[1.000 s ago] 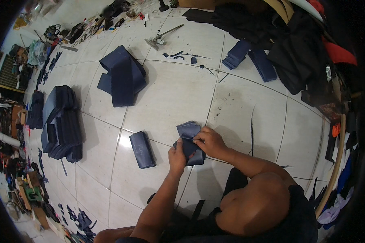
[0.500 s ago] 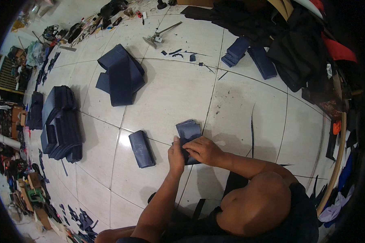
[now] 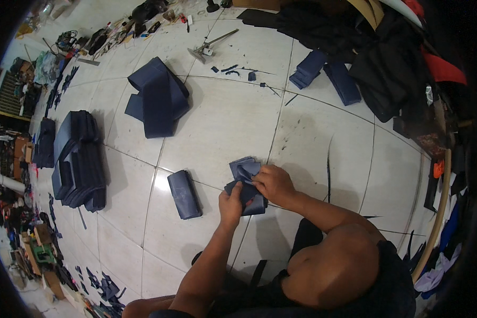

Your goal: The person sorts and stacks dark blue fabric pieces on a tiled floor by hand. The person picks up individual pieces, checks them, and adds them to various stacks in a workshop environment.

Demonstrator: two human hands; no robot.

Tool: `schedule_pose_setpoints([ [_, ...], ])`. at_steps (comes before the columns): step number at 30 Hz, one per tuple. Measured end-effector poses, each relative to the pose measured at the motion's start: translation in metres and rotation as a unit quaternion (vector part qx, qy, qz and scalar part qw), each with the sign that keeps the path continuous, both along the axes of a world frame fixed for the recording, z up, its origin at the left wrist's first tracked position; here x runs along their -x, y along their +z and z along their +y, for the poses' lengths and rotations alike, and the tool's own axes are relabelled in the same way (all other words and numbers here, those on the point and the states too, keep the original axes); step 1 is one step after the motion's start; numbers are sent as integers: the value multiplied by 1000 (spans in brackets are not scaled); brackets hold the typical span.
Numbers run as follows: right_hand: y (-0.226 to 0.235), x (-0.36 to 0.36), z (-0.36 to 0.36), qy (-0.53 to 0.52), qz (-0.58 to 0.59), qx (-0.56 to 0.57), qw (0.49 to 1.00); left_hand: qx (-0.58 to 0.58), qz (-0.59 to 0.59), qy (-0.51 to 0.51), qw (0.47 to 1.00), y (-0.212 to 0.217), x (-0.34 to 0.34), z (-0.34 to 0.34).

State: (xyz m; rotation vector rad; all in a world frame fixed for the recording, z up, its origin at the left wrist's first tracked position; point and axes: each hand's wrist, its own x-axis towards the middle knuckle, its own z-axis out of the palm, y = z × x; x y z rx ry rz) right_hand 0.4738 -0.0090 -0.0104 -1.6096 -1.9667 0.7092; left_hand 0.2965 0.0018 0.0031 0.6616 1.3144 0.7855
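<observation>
Both of my hands grip a dark blue fabric piece (image 3: 242,190), pinching it between thumbs and fingers. My left hand (image 3: 230,208) holds its lower left part. My right hand (image 3: 274,184) is closed on its upper right part, where the cloth bends up. Beneath it on the floor lie more blue pieces: a small stack (image 3: 239,162) shows past the far side, and a greyish blue piece (image 3: 256,206) past the near side. Left of my hands rests a folded blue bundle (image 3: 184,195), apart from them.
Far left stands a tall pile of folded blue fabric (image 3: 78,169). Long looped blue strips (image 3: 159,100) lie ahead. Two blue stacks (image 3: 308,69) sit beside black cloth (image 3: 384,74) at the far right. A metal tool (image 3: 201,54), scraps (image 3: 252,76) and a thin dark strip (image 3: 329,169) are on the tiles.
My hands have parted slightly, the right shifting up and away. The fabric piece between them now lifts and bends open, and more of the greyish blue piece underneath shows.
</observation>
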Motion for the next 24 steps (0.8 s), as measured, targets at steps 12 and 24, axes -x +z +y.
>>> schedule_pose_setpoints([
  [12, 21, 29, -12, -8, 252, -17, 968, -39, 45, 2, 998, -13, 8, -2],
  [24, 23, 3, -2, -19, 131, -27, 991, -22, 8, 14, 1000, 1, -1, -2],
])
